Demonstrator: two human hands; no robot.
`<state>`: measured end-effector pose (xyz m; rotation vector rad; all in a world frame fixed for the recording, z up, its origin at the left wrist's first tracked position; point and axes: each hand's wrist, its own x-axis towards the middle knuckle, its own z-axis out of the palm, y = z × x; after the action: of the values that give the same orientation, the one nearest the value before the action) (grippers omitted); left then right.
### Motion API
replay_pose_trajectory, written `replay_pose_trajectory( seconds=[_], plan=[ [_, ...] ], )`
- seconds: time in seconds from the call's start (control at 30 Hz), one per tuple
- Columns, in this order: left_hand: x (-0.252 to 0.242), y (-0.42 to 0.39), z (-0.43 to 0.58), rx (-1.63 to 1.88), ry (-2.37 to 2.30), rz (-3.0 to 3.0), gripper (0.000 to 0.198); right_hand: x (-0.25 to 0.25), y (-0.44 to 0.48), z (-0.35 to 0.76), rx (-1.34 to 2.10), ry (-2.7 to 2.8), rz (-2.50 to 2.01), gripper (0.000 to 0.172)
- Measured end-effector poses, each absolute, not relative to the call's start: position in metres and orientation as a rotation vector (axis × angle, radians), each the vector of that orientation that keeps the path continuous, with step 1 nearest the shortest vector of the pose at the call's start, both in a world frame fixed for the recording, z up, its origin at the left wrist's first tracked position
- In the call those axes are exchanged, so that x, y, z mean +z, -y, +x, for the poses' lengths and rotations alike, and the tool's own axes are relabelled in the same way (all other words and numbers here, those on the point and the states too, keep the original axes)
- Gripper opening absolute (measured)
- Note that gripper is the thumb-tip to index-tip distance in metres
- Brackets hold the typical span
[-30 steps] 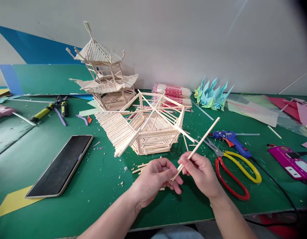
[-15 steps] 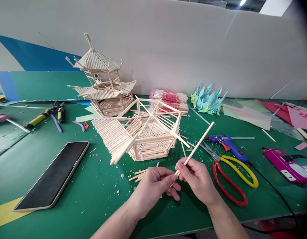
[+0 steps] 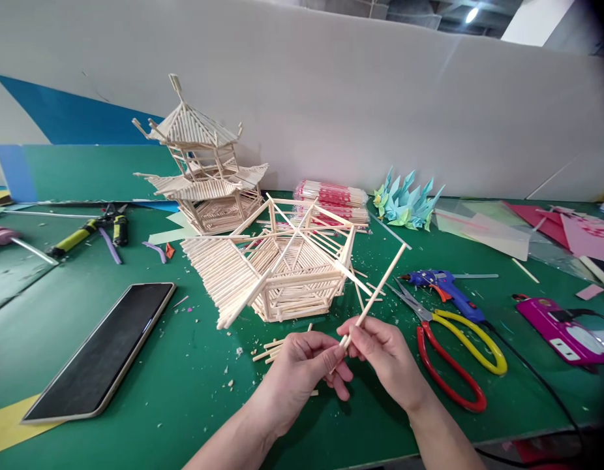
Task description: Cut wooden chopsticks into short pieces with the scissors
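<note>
In my right hand I pinch a long, pale wooden stick, which slants up and to the right. My left hand is closed on what looks like a shorter stick, its end beside the lower end of the long one. The fingers partly hide where the two meet. Just beyond both hands stands a six-sided model frame built of sticks, with one slatted roof panel on its left side. Several short cut sticks lie by my left hand.
A stick pagoda stands behind. To the right lie scissors, a blue glue gun with its cable and a magenta device. At left are a phone and pliers. Packed stick bundles lie behind.
The long stick's upper tip has shifted a little left, and my right hand has moved slightly down with it. The view has tilted slightly. Both hands keep their hold.
</note>
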<state>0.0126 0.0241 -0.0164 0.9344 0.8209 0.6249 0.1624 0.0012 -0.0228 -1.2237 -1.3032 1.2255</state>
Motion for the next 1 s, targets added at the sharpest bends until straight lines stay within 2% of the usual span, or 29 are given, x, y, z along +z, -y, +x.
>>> replay_pose_trajectory(
  seconds=[0.7, 1.0],
  plan=[
    [-0.01, -0.016, 0.015, 0.724, -0.848, 1.028, 0.025, -0.01, 0.011, 0.15, 0.946, 1.447, -1.3, 0.019],
    [0.001, -0.007, 0.012, 0.74, -0.868, 1.029, 0.024, 0.002, 0.019, 0.144, 0.685, 1.621, -1.377, 0.019]
  ],
)
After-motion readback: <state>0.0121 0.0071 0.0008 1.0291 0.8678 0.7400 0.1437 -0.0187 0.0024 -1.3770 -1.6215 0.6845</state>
